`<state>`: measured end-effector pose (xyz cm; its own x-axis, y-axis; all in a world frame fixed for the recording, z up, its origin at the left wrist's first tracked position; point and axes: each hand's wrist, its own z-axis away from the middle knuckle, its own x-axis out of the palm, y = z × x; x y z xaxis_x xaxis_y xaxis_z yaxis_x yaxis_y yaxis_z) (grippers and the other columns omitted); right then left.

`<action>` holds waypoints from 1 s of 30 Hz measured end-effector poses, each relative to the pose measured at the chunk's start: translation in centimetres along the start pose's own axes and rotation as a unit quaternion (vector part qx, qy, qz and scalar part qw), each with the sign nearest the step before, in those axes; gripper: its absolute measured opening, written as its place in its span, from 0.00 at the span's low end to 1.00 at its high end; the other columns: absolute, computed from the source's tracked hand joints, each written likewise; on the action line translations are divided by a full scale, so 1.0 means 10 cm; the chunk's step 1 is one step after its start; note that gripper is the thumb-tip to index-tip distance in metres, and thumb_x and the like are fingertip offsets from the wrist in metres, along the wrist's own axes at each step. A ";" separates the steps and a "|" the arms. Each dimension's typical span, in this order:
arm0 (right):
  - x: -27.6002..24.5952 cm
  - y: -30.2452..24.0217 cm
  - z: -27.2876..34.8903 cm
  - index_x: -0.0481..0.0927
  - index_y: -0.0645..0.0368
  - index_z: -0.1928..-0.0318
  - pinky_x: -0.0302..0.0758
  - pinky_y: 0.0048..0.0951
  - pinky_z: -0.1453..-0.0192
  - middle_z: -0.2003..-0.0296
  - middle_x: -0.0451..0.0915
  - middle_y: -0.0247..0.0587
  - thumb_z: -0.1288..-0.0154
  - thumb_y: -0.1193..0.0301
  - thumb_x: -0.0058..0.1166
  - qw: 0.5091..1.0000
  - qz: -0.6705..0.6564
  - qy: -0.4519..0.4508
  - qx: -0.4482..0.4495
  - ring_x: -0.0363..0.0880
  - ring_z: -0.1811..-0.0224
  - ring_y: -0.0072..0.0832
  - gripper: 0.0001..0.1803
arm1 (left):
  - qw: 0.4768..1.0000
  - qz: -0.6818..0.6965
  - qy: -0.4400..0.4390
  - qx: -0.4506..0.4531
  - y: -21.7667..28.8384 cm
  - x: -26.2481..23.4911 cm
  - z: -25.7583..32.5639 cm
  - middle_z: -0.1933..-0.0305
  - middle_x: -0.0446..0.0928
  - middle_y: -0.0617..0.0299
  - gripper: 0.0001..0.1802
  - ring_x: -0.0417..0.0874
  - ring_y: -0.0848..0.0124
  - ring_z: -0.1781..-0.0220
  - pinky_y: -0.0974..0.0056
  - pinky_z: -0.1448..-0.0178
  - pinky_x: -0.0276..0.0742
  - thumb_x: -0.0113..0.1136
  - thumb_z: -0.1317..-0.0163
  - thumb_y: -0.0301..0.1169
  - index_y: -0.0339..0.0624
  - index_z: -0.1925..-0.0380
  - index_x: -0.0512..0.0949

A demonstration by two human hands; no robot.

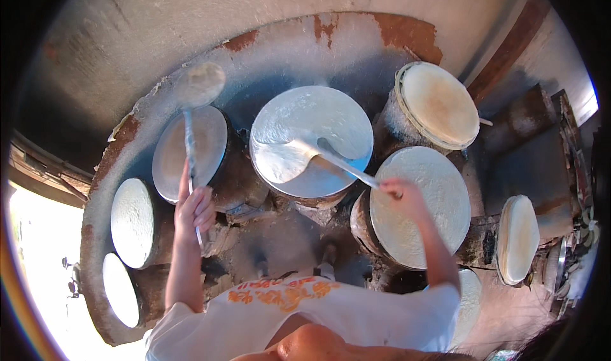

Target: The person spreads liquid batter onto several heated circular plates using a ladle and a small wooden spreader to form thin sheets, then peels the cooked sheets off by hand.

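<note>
My left hand [196,209] is closed around the handle of a long-handled tool with a round, flat-looking head [202,84]. That head is smeared by motion and hangs above the far edge of a bare grey-brown round griddle [175,164]. My right hand [402,195] grips the end of a long ladle [349,167]. The ladle's white-coated head lies over the central round griddle [312,106], in wet white batter [280,160]. A thin pale layer covers much of that griddle. Nearest to my right forearm is another griddle [420,208] spread with a white batter sheet.
Two smaller white-topped griddles [132,224] stand at the left. A round stack of pale sheets [439,100] sits at the back right, another round pale stack [519,240] at far right. A curved, stained wall [267,30] closes off the back. Another white round [470,297] is partly hidden by my sleeve.
</note>
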<state>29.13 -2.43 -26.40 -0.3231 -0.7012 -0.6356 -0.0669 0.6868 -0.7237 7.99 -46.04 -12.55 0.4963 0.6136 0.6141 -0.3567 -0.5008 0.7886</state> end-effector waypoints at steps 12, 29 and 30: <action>3.98 -1.95 -0.78 0.67 0.45 0.47 0.62 0.19 0.83 0.73 0.73 0.31 0.32 0.68 0.51 0.644 -0.627 0.293 0.326 0.64 0.83 0.17 0.14 | 0.998 -0.055 -0.035 -0.005 0.71 -0.47 0.40 0.83 0.58 0.71 0.34 0.55 0.85 0.89 0.78 0.88 0.52 0.44 0.33 0.23 0.59 0.29 0.50; 3.30 -2.05 0.46 0.68 0.54 0.40 0.69 0.23 0.86 0.77 0.73 0.34 0.31 0.68 0.45 0.736 -0.446 0.270 0.431 0.67 0.88 0.21 0.20 | 0.985 -0.123 -0.105 -0.057 0.74 -0.91 0.28 0.84 0.57 0.71 0.36 0.56 0.83 0.89 0.76 0.88 0.54 0.43 0.34 0.20 0.60 0.29 0.49; 3.04 -1.91 0.68 0.68 0.54 0.39 0.72 0.22 0.84 0.75 0.74 0.35 0.31 0.68 0.45 0.742 -0.436 0.279 0.426 0.69 0.87 0.21 0.21 | 0.981 -0.133 -0.115 -0.078 0.67 -0.88 0.27 0.84 0.57 0.71 0.36 0.56 0.83 0.89 0.76 0.88 0.54 0.43 0.34 0.20 0.60 0.29 0.49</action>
<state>27.03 -38.14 -33.69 -0.8634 -0.4573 0.2132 0.0639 -0.5182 -0.8529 3.40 -56.47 -12.73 0.7471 0.5470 0.3778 -0.2983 -0.2320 0.9258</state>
